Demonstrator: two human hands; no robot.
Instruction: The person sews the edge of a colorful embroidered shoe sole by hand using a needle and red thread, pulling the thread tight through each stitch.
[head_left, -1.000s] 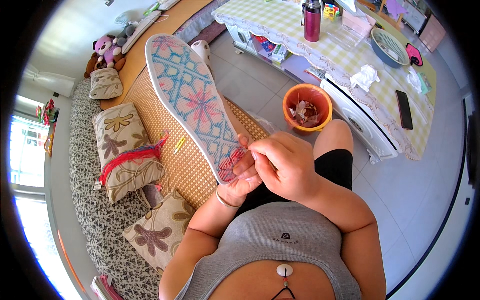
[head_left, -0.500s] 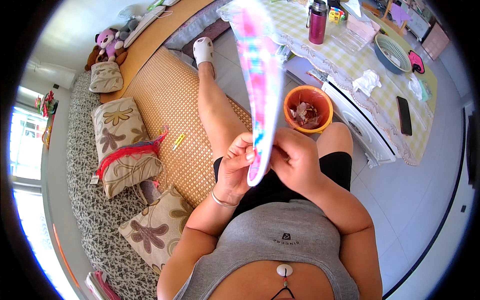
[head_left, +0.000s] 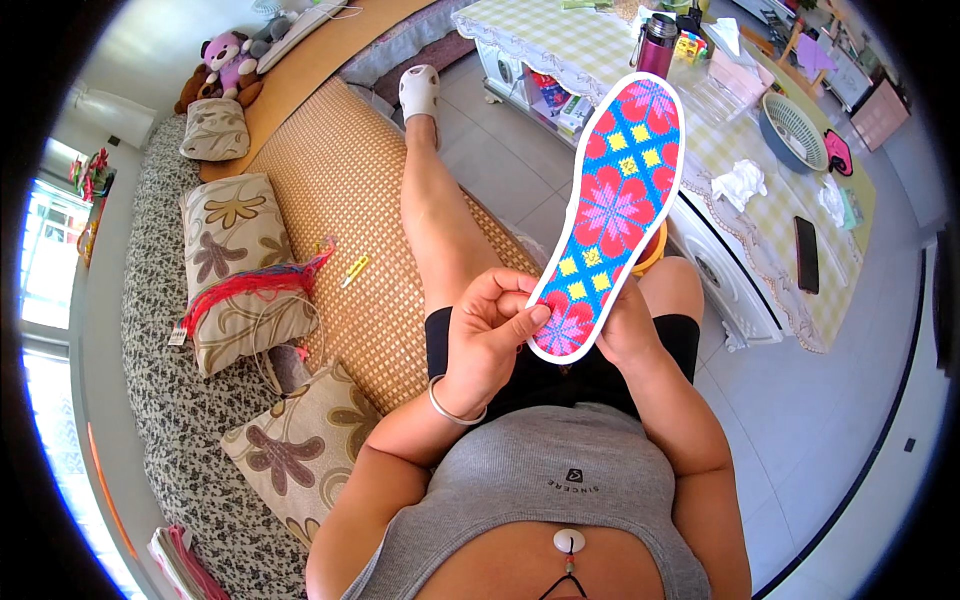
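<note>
An embroidered insole (head_left: 614, 212) with a white rim stands tilted above my lap, its patterned face of red, pink, blue and yellow stitching toward me. My left hand (head_left: 488, 335) pinches it near the narrower lower end, thumb on the front and fingers curled behind. On the other side, my right hand (head_left: 630, 328) lies against the back of the insole by the same end. Its fingers are hidden there, so whether they hold anything does not show.
On the woven mat (head_left: 350, 180) at left lies a small yellow tool (head_left: 354, 270). Red threads (head_left: 255, 288) drape over a flowered cushion (head_left: 225, 225). An orange bin (head_left: 655, 250) is partly behind the insole. The checked table (head_left: 690, 150) holds a phone (head_left: 806, 255), basket (head_left: 793, 133) and flask (head_left: 656, 45).
The insole has turned from nearly edge-on to show its patterned face, and its upper end has swung right. My right hand has shifted slightly right and down behind it.
</note>
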